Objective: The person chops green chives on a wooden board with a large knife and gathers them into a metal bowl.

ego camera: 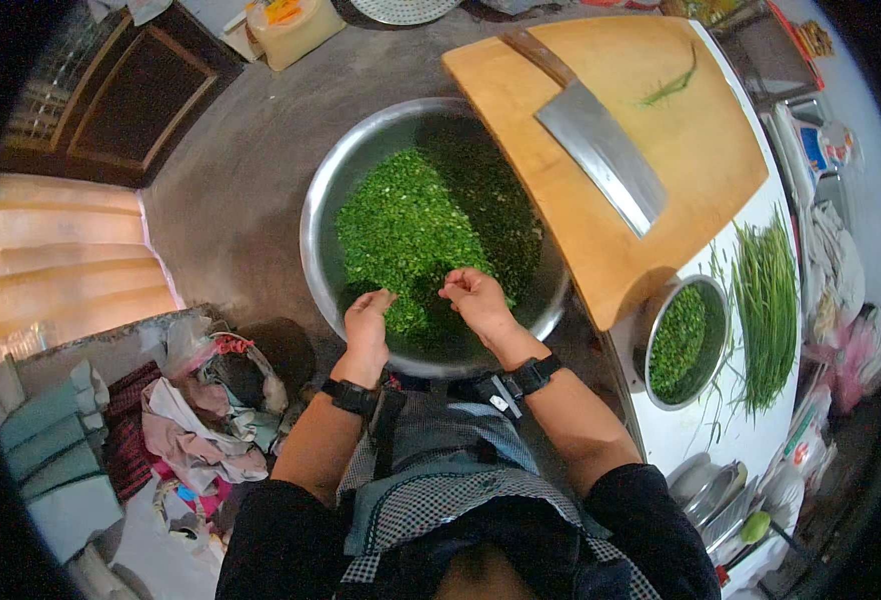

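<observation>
Below me is a wide metal basin [317, 202] holding a heap of finely chopped green leaves [409, 217], probably chives or scallion. My left hand [368, 321] hovers over the basin's near left side, its thumb and fingers drawn together. Slightly to the right, my right hand [476, 301] is above the near edge of the heap with its fingertips pinched. I see nothing between the fingers of either hand. Right of the basin, a cleaver [602, 154] with a wooden handle lies on a wooden cutting board [699, 150]. The board's edge overhangs part of the basin.
A white table [662, 442] carries a metal bowl [719, 307] of chopped greens, a bunch of long green stalks [764, 300], and stacked dishes [718, 491]. Piled cloths [200, 427] lie at lower left. A dark wooden cabinet [140, 97] stands at upper left.
</observation>
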The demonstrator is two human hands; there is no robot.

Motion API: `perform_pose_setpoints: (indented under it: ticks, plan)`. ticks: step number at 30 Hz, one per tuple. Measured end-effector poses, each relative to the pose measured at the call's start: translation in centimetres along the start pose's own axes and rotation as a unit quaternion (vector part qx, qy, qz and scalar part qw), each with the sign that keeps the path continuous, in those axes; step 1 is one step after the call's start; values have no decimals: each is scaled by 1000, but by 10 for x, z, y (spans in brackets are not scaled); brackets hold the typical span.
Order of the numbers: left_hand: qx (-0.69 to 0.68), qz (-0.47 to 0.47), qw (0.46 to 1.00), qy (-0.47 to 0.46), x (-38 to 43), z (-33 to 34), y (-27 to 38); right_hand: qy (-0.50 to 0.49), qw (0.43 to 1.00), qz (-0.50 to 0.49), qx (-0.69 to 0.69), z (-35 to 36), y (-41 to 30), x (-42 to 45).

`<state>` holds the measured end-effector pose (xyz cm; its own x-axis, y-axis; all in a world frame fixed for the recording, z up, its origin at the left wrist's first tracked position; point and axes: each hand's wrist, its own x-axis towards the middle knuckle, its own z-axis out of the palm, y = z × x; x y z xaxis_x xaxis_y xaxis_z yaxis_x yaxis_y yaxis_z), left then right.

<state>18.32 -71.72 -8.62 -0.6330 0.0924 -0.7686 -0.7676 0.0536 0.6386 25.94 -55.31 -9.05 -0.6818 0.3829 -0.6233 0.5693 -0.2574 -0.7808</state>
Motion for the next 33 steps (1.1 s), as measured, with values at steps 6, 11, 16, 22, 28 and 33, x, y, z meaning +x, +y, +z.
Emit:
perform_pose_setpoints:
  ticks: [6,11,16,22,28,33]
  plan:
    - [-25,19,999,9,12,-5,2,62,937,-230,-257,33,-32,42]
    - [-3,50,999,-5,15,-9,7,85,854,-317,-404,60,-33,76]
    - [67,102,992,33,17,-14,-2,-25,828,-363,-426,86,-33,85]
    - [-10,28,999,39,14,-16,-3,-46,817,-383,-428,114,-46,133]
    - [-69,63,992,80,27,-16,-21,-104,761,-388,-510,138,-43,147]
    - [-241,80,967,-26,34,-20,-41,-277,650,-379,-598,116,-47,97]
